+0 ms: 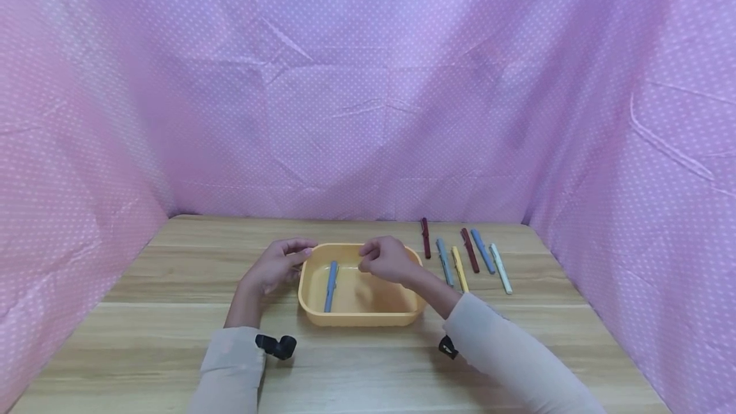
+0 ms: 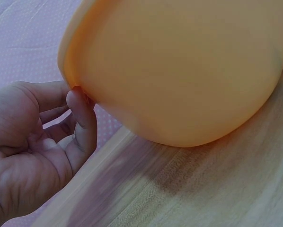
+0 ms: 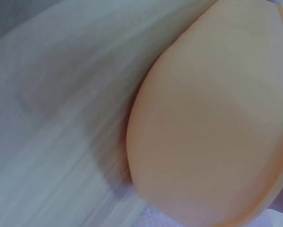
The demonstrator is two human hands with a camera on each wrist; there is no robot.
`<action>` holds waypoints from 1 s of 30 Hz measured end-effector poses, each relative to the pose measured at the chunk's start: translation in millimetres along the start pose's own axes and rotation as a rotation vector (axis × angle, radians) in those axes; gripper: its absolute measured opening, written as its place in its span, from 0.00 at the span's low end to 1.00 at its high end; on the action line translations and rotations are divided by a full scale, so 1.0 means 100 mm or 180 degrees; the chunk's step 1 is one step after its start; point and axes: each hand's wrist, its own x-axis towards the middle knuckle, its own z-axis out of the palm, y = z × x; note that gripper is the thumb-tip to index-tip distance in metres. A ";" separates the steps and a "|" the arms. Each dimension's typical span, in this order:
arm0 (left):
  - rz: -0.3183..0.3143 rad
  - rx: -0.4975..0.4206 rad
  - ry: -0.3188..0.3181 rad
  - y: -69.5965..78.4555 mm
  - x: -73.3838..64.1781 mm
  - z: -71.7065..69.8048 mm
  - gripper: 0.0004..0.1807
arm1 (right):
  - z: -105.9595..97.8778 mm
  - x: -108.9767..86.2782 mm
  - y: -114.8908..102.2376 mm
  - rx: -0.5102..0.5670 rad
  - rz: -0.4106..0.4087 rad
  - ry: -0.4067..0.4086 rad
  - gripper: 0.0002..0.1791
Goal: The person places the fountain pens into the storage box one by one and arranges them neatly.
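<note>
A yellow plastic basin [image 1: 362,319] stands on the table in the head view. At its left end my left hand [image 1: 276,267] pinches the rim between thumb and fingers, and the left wrist view shows this hand [image 2: 42,137] at the basin's edge [image 2: 179,71]. A blue pen [image 1: 331,286] with a clip lies lengthwise inside, toward the left. Over the basin's right half hangs my right hand [image 1: 391,260], fingers bent downward; I cannot tell whether they hold anything. In the right wrist view the basin's outer wall [image 3: 203,118] hides that hand's fingers.
Right of the basin several pens lie on the wooden table [image 1: 172,312]: dark red ones [image 1: 425,238], blue ones [image 1: 483,252], a yellow one [image 1: 459,268] and a pale green one [image 1: 501,268]. A pink dotted cloth [image 1: 345,114] hangs around the table's back and sides.
</note>
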 end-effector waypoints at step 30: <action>-0.0040 0.0031 -0.0015 0.00 0.06 -0.06 0.20 | -0.37 -0.07 0.20 -0.1956 -0.0615 0.1046 0.20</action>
